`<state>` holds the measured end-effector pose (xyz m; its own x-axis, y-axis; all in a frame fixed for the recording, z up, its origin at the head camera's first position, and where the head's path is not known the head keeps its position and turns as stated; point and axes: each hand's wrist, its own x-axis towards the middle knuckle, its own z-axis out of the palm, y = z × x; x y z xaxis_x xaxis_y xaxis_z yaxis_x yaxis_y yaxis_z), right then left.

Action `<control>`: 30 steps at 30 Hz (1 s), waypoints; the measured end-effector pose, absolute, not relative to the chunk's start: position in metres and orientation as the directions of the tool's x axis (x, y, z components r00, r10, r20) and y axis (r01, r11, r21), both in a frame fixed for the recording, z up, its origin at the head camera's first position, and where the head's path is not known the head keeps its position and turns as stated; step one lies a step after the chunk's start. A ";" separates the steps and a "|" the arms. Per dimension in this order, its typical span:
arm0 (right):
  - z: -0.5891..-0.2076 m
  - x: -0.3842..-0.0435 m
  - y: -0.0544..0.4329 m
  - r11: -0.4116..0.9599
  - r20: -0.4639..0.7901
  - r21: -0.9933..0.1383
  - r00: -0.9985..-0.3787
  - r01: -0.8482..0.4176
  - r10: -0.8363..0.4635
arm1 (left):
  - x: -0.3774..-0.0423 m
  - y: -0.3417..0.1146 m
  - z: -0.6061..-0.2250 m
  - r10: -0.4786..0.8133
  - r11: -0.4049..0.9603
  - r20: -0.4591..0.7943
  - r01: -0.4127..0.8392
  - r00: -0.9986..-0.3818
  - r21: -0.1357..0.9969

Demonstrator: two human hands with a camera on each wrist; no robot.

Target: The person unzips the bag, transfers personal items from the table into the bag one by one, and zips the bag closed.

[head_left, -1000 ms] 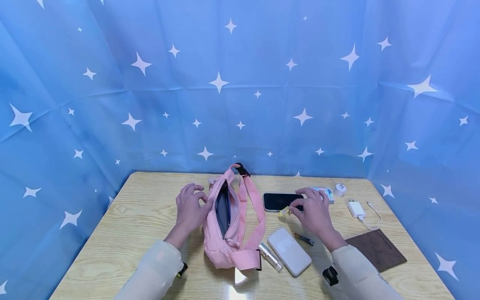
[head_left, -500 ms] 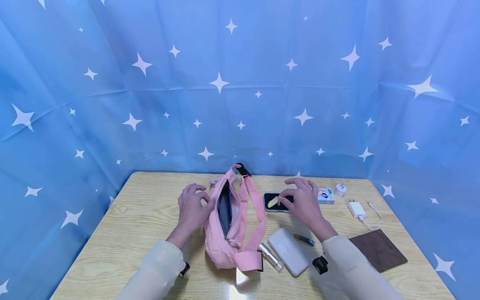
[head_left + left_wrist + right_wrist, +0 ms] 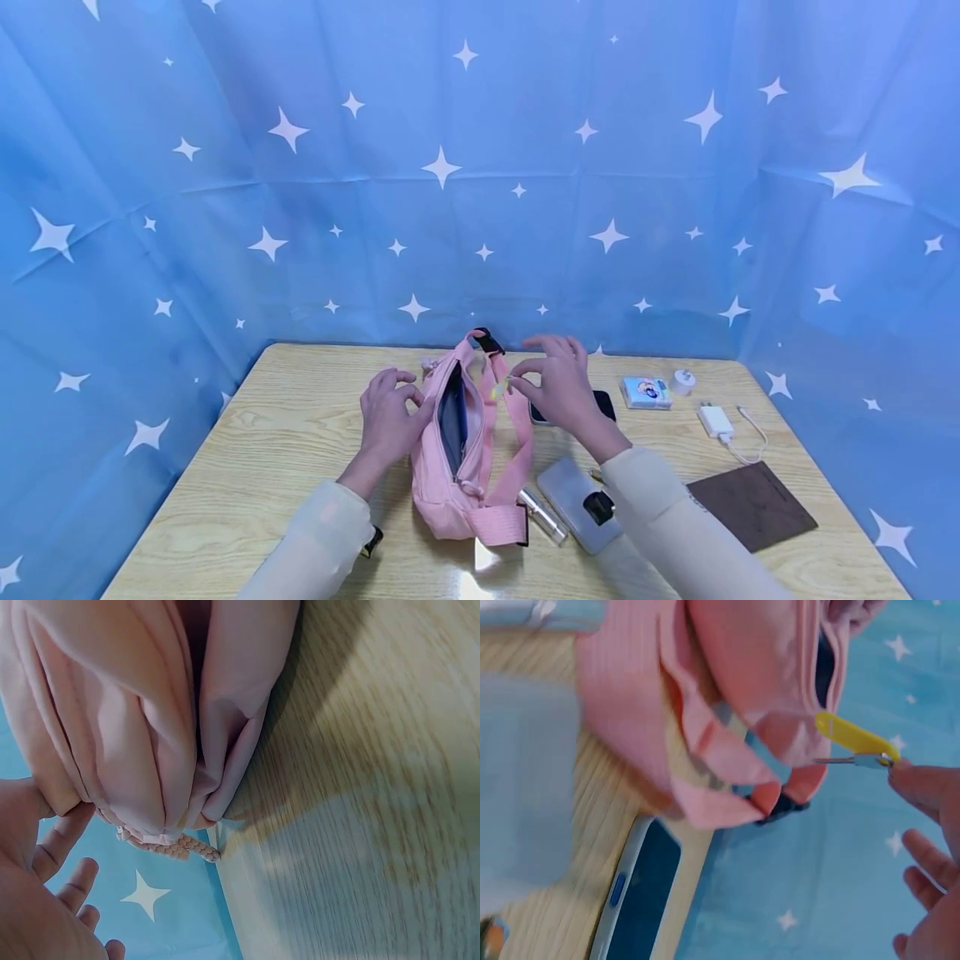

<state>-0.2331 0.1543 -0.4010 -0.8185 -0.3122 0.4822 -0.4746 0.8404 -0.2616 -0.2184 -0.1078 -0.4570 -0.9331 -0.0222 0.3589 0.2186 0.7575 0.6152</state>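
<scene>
A pink waist bag [image 3: 435, 492] stands on the wooden table, its zipped mouth gaping to show a dark lining. At its left edge my left hand [image 3: 390, 421] pinches the fabric between thumb and index finger, the other fingers loose. My right hand [image 3: 557, 385] holds a key [image 3: 840, 760] by its ring end, with a yellow key tag [image 3: 859, 739] hanging from the ring. Key and tag are in the air over the bag's strap [image 3: 517, 408], right of the mouth. A black phone [image 3: 603, 404] lies partly hidden behind my right hand.
Near my right forearm lie a silver tube [image 3: 543, 517] and a pale rounded case [image 3: 570, 492]. Farther right are a small tissue pack [image 3: 645, 392], a round white plug [image 3: 682, 382], a white charger [image 3: 715, 421] with cable and a brown flat pouch [image 3: 757, 504]. A starry blue curtain [image 3: 480, 208] hangs behind.
My right hand has carried the key with its yellow tag leftward and up, from beside the phone to the bag's strap. My left hand keeps its pinch on the bag.
</scene>
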 end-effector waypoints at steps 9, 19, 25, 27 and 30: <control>-0.400 -0.235 0.122 0.796 0.505 -0.276 -0.786 -0.539 -0.358 | -0.218 -0.107 -0.456 -0.023 0.756 0.367 0.224 -0.930 0.615; -0.409 -0.235 0.093 0.799 0.398 -0.271 -0.818 -0.537 -0.415 | -0.219 -0.107 -0.457 -0.019 0.757 0.372 0.229 -0.928 0.611; -0.422 -0.235 0.082 0.810 0.357 -0.230 -0.821 -0.539 -0.445 | -0.219 -0.108 -0.457 -0.020 0.760 0.367 0.224 -0.930 0.610; -0.426 -0.235 0.080 0.819 0.337 -0.202 -0.824 -0.537 -0.456 | -0.219 -0.108 -0.457 -0.019 0.762 0.366 0.223 -0.931 0.608; -0.429 -0.234 0.077 0.831 0.309 -0.154 -0.825 -0.534 -0.472 | -0.219 -0.108 -0.456 -0.021 0.760 0.365 0.223 -0.931 0.611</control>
